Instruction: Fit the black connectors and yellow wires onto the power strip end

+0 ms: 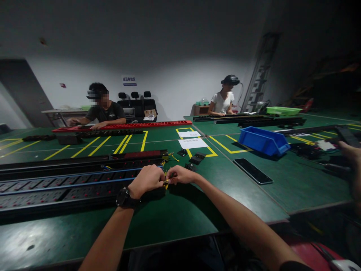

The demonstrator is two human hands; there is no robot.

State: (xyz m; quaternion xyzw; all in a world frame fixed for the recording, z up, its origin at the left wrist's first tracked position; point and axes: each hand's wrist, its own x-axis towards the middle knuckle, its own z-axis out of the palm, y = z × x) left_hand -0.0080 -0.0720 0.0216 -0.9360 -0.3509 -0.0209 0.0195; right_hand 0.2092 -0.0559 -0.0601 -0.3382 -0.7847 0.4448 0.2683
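Note:
My left hand, with a black watch on its wrist, bends over the right end of a long black socket strip. Its fingers are closed at a short yellow wire there. My right hand meets it from the right, thumb and fingers pinched on the same wire. What exactly lies between the fingertips is small and partly hidden. Behind runs a second black strip with loose yellow wires at its end. Small black end pieces lie just beyond my right hand.
A black phone and a blue bin stand to the right. White paper labels lie mid-table. At far right a blurred hand holds a dark tool. Across the table, two people work beside a red rail and black strips.

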